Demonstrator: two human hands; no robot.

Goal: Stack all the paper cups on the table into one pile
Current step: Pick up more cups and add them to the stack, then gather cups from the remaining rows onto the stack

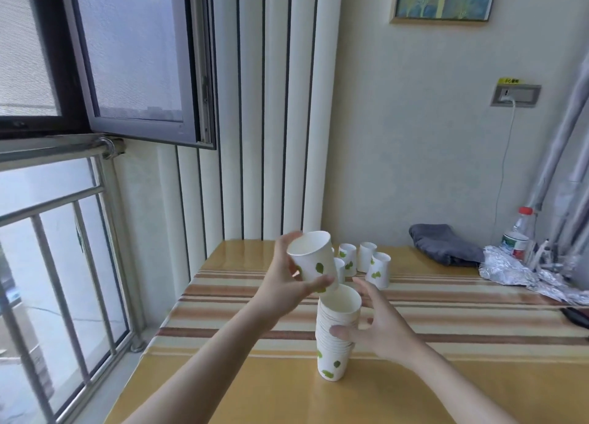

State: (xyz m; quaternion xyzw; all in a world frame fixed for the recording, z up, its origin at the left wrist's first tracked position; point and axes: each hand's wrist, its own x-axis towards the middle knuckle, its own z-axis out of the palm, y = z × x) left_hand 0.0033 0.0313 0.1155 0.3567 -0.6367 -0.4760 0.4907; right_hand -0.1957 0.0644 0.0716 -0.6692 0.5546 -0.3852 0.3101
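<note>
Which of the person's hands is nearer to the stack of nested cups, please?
Right. The right hand touches the stack, thumb against its side; the left hand holds a single cup tilted just above the stack's rim.

The yellow table (255,385) has brown and white stripes across its middle. A stack (333,356) of cups stands near the middle. Far back, a few cups (366,258) stand close together. On the far right are a grey cloth (443,242), a bottle (518,235), foil (510,272) and a dark thing (573,317).

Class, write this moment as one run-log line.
left hand: holds cup tilted above pile | right hand: holds pile | loose cups: behind pile, not yet stacked
</note>
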